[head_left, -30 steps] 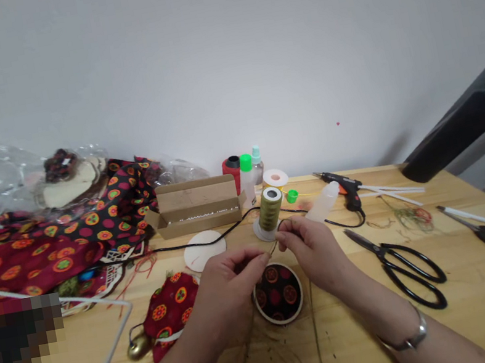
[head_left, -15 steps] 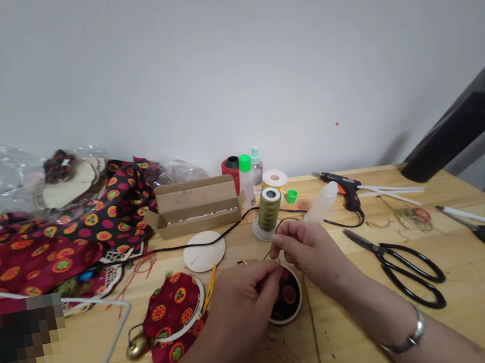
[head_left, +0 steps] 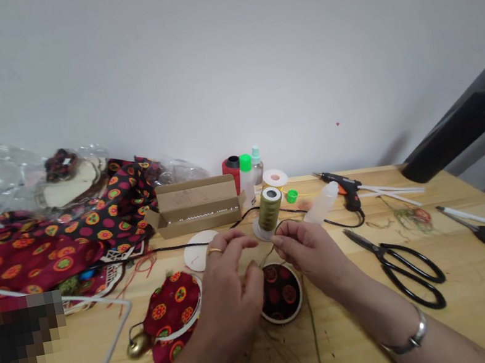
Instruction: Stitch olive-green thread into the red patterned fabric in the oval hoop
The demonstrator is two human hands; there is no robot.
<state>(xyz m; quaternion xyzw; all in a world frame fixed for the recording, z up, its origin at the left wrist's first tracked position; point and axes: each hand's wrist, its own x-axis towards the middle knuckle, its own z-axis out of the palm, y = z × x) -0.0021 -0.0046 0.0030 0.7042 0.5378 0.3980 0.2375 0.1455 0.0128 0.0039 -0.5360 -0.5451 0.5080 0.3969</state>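
Left hand (head_left: 232, 280), mine: let go, fingers spread and slightly curled, thumb apart from the forefinger; a moment ago its fingertips were pinched close to the right's over the disc, now they are drawn back to the left. Whether a strand still brushes the thumb, I cannot tell. Right hand (head_left: 314, 253), mine: thumb and forefinger still pinched on a thin greenish thread (head_left: 313, 322), little moved; one length of it hangs toward the near edge. Round disc (head_left: 282, 293), dark printed cloth in a pale rim: lying on the table (head_left: 481, 308) at near centre, between my hands, its left side partly behind my left thumb; more of its face shows now than half a second ago. Meaning of the change, in my judgement: the thread rests in my right fingers alone, and the left is free for a fresh hold. Spool of olive thread (head_left: 269, 214): upright, just beyond the disc. Red patterned cloth piece (head_left: 173, 306): left of my left hand, with a pale edging; brass bell (head_left: 139, 345) just beside it. White disc (head_left: 194, 254): flat, far side of my left hand, partly covered by it. Large scissors (head_left: 381, 253): right of my right hand, apart, unused. Open cardboard box (head_left: 202, 220): far left of the spool.
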